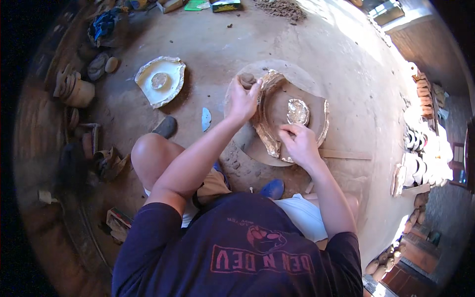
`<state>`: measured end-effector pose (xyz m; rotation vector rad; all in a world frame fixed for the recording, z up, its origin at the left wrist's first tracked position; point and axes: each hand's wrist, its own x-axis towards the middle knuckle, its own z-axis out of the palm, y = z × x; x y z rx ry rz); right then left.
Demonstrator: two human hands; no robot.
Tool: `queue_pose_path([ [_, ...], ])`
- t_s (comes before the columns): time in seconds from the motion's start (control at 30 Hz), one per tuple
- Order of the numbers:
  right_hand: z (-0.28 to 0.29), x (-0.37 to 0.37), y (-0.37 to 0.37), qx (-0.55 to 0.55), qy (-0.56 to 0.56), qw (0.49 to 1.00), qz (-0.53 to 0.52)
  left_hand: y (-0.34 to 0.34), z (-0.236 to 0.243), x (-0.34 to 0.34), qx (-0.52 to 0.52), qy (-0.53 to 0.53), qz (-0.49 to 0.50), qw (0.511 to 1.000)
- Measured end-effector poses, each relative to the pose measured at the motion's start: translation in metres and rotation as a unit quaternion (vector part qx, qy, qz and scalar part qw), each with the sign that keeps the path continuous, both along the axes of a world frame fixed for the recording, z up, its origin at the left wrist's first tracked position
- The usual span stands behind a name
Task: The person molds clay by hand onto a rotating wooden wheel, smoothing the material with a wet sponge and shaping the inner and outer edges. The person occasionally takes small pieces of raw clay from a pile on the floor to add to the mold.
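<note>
My left hand [243, 100] is closed around a lump of brown clay [247, 79], held above the left rim of a plaster mould [271, 141]. The mould has a rough, chipped rim, and brown clay seems to line its inside. A round whitish knob [298, 112] stands up in its middle. Beside this knob, over the near part of the mould, my right hand [301, 144] has its fingertips pressed together. Whatever they pinch is too small to make out. Beneath the mould lies a round flat board [237, 133].
A second, cream-coloured mould piece [170, 89] lies at the left. Near my knee are a dark stone [166, 127] and a pale blue half-round scraper [206, 119]. A wooden strip [346, 155] lies at the right. Loose soil [280, 9] is heaped at the far side; stacked pottery pieces [418, 166] line the right.
</note>
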<state>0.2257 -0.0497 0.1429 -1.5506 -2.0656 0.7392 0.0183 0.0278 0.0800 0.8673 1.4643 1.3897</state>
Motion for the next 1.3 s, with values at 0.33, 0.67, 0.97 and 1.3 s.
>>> queue_pose_path([
  [0.33, -0.010, -0.003, 0.029, -0.126, -0.103, 0.974, 0.155, 0.010, -0.042, 0.018, 0.010, 0.096, 0.001, 0.995],
  [0.67, -0.005, 0.012, 0.034, -0.148, -0.131, 0.960, 0.197, 0.024, -0.051, 0.016, 0.041, 0.003, -0.019, 0.999],
  [0.97, 0.007, 0.031, 0.024, -0.138, -0.304, 0.913, 0.233, 0.027, -0.040, 0.011, 0.043, 0.019, -0.047, 0.998],
  [1.3, 0.013, 0.076, -0.002, -0.281, -0.215, 0.934, 0.054, -0.001, -0.031, 0.026, 0.047, 0.056, -0.005, 0.997],
])
